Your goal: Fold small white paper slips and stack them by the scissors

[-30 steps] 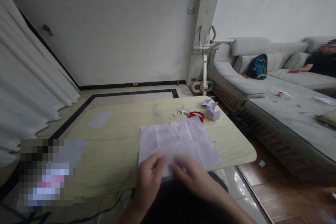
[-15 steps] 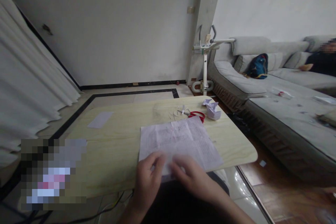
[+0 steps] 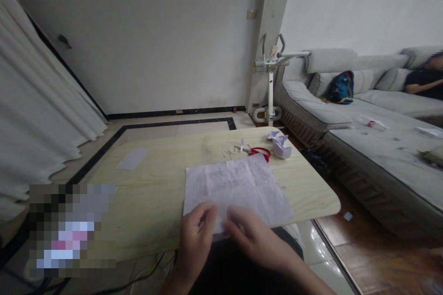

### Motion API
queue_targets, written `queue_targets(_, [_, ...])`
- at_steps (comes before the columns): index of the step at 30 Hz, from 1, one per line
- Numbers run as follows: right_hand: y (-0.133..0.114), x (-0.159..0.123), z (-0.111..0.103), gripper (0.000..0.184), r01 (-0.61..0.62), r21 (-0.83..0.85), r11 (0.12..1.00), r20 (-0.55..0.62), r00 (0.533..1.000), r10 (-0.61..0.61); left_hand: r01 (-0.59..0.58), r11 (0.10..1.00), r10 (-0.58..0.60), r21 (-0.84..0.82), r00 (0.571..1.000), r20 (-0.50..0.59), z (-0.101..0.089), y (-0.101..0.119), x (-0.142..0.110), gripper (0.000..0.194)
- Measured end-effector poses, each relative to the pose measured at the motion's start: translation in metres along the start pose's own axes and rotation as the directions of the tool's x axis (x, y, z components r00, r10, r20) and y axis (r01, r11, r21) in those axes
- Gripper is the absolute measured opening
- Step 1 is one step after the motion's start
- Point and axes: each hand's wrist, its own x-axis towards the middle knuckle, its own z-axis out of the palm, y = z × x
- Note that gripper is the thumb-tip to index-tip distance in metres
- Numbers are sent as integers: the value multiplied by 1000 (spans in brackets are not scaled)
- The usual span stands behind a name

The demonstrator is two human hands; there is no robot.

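Note:
A creased sheet of printed paper (image 3: pixel 235 179) lies spread over the near edge of the table. My left hand (image 3: pixel 198 223) is over its lower left part, thumb and forefinger pressed together. Just to the right, my right hand (image 3: pixel 249 230) has its fingers curled, and the fingertips are blurred. The two hands face each other a small gap apart. Whatever they pinch, if anything, is too small or hidden to make out. Beyond the sheet's top edge lie red-handled scissors (image 3: pixel 259 152), with crumpled paper (image 3: pixel 282 147) at their right.
The pale wooden table (image 3: pixel 148 207) has thin scraps (image 3: pixel 229 152) near the scissors and a small paper piece (image 3: pixel 132 159) at far left. A pixelated patch covers the left corner. To the right stands a grey sofa (image 3: pixel 374 147) with a backpack (image 3: pixel 341 87) and a seated person (image 3: pixel 424 80).
My hands stay almost in place, with the right fingertips shifting slightly. The person on the sofa has moved an arm. The sheet and scissors look unchanged.

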Motion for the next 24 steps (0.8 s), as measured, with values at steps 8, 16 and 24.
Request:
queue_targets(8, [2, 1, 2, 19, -1, -42, 999, -1, 1000, 1, -72, 995, 73, 69, 997, -19, 0, -3, 1, 28])
queue_targets(16, [5, -2, 3, 20, 4, -13, 1000, 9, 1000, -4, -130, 987, 136, 93, 988, -66, 2, -2, -1, 25])
queue_targets(24, [3, -1, 3, 23, 13, -48, 999, -1, 1000, -13, -66, 996, 69, 54, 995, -68, 1, -2, 0, 26])
